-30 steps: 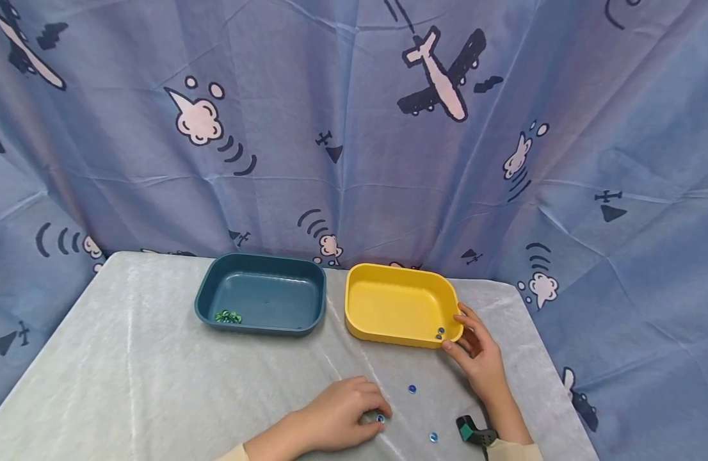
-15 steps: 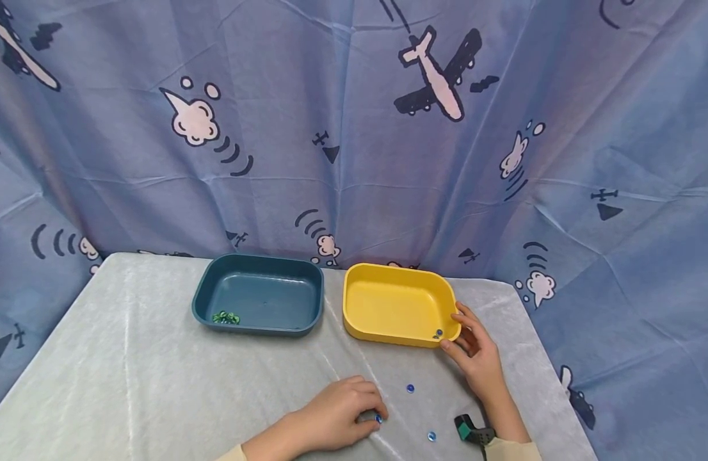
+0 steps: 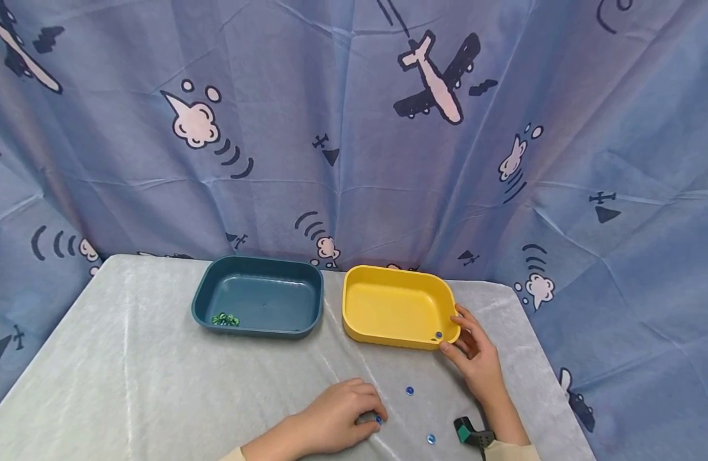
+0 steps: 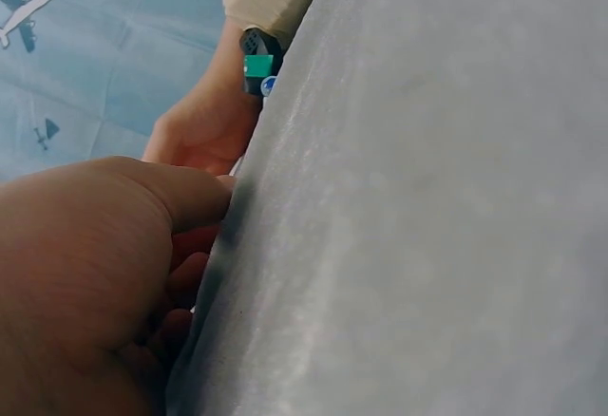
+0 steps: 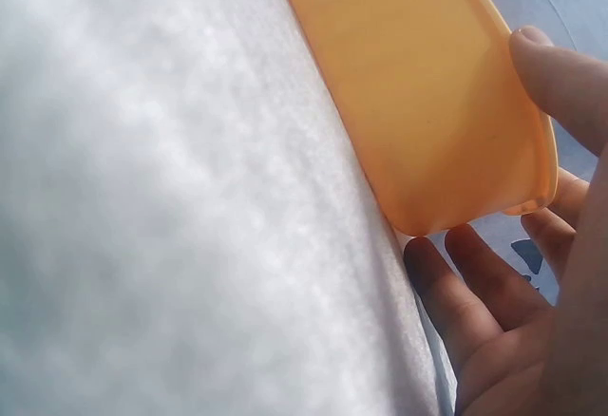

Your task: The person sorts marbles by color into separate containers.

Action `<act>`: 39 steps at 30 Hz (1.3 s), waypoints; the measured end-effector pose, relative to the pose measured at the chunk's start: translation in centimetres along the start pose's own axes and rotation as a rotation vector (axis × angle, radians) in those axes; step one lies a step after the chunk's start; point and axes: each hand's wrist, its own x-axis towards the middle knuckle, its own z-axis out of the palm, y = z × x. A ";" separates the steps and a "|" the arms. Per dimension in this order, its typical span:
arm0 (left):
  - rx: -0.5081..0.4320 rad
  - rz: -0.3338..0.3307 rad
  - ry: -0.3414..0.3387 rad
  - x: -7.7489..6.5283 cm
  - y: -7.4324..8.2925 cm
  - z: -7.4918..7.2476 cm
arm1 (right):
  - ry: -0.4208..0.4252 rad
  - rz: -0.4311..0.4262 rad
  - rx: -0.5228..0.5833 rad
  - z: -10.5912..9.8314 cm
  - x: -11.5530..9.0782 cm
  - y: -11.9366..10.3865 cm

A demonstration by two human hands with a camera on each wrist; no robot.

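Low in the head view, my left hand rests on the cloth and pinches a small blue glass marble between thumb and index fingertip. In the left wrist view that marble is hidden behind the hand. My right hand grips the near right corner of the yellow tray, thumb at the front rim and fingers along the right side. Inside that corner lie blue marbles, partly hidden by the tray wall. Two more blue marbles, one nearer the tray and one nearer me, lie between my hands.
A dark teal tray stands left of the yellow one, with several green marbles in its near left corner. Pale cloth covers the table. A patterned blue curtain hangs behind. A black and green wrist device sits at my right wrist.
The head view has shifted slightly. My left fingertips now cover a bit more of the marble between them. The right hand and both trays stay in place.
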 end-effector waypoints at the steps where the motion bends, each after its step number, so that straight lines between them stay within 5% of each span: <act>1: -0.004 -0.002 0.001 0.0 0.0 0.1 | 0.000 0.000 0.000 0.0 0.0 0.0; 23: -0.036 -0.050 0.001 0.4 1.0 -1.1 | -0.011 -0.016 -0.007 0.1 0.1 -0.3; 39: -0.043 -0.051 0.026 2.1 1.4 -2.8 | -0.010 -0.018 -0.008 0.0 0.0 -0.2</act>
